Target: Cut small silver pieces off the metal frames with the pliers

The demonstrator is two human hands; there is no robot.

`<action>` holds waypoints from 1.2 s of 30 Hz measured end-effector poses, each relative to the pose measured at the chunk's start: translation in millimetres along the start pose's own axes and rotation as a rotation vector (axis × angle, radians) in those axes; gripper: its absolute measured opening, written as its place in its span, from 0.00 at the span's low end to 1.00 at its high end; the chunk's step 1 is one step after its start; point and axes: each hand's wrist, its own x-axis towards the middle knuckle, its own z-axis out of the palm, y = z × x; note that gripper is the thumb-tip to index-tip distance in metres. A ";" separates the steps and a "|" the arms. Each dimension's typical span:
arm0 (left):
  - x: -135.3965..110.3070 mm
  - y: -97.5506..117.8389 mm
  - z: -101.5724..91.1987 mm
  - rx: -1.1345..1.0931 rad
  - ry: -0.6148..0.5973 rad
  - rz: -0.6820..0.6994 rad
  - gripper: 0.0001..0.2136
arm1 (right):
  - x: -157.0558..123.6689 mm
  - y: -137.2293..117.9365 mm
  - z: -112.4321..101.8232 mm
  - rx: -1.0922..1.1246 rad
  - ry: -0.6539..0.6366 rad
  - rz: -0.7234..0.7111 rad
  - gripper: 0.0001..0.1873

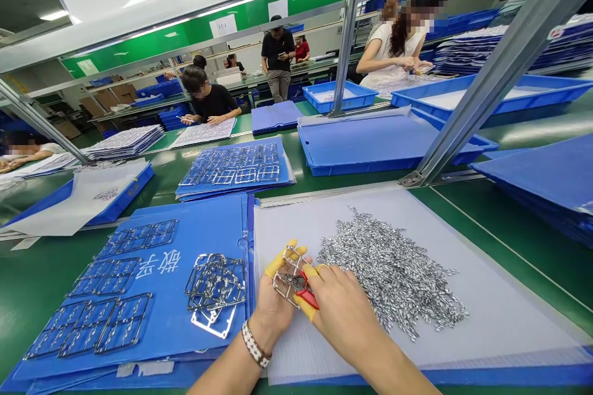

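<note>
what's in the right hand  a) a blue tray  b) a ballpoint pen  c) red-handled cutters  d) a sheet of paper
C: the right hand grips red-handled cutters, which reach the metal frame held in the left hand.

Stamped metal frames (pixel 215 281): bright, glossy. Loose metal pieces (pixel 389 271): shiny. Corrugated plastic sheet (pixel 491 296): matt, translucent. Finger cots (pixel 278 262): yellow rubber. Nipper grips (pixel 309 299): red plastic.

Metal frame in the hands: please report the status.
Left hand holds metal frame. Right hand grips red cutters. Metal pieces piled beside, nothing in the way.
</note>
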 end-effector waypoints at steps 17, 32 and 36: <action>-4.0 -0.6 0.4 0.129 0.014 0.080 0.16 | 0.0 1.6 -12.2 0.024 -0.063 -0.003 0.12; -1.4 -1.7 -2.6 0.128 0.015 0.089 0.16 | 5.0 -2.6 -16.1 0.002 -0.144 -0.001 0.07; -2.0 1.1 0.5 0.082 0.035 0.031 0.16 | 4.5 5.0 -16.3 -0.020 -0.103 0.004 0.09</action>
